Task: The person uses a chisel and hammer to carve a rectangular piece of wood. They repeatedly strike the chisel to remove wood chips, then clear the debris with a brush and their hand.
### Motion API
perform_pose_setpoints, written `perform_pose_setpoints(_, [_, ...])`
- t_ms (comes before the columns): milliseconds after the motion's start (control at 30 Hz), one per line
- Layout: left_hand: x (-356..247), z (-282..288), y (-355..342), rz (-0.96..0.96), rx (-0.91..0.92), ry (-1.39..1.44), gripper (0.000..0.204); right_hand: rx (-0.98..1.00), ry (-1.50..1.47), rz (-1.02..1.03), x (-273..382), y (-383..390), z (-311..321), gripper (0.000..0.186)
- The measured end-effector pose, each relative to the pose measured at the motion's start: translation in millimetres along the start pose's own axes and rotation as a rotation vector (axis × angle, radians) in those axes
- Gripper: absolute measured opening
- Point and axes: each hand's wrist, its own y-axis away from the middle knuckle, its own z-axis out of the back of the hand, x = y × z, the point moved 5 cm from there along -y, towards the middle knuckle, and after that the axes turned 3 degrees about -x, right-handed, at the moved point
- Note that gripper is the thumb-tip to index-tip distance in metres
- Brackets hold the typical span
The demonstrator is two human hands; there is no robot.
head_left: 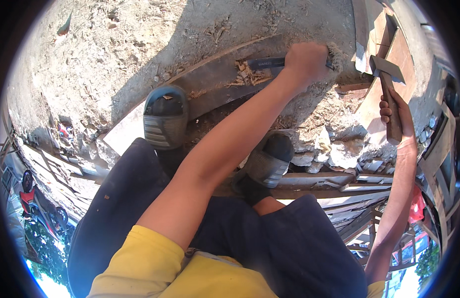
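Observation:
My left hand is closed in a fist around a dark, flat bar-like tool. One end of the tool sticks out to the left, and its other end shows a little past my knuckles. Just beneath it lies a brown wooden plank with a heap of wood chips on it. Off to the right, my right hand is wrapped around the wooden handle of a hammer, raised with its grey metal head uppermost. The hammer is well apart from the dark tool.
My two sandalled feet, left and right, stand beside the plank. Broken stones and stacked boards lie near the right foot. More planks lie at the far right. A motorbike stands at the left rim.

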Motion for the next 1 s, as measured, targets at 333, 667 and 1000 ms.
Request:
perform_pose_setpoints(333, [-37,158,-23,0.097,0.091,0.571,0.03,0.069,0.367,-0.113,-92,-35,-18,0.017])
perform_pose_setpoints(667, [29,221,50,0.105,0.502,-0.645,0.039,-0.025,0.32,0.041,-135,-62,-7,0.025])
perform_pose_setpoints(1000, [25,309,215,0.269,0.371,-0.317,0.026,-0.013,-0.032,0.173,-193,-66,-36,0.027])
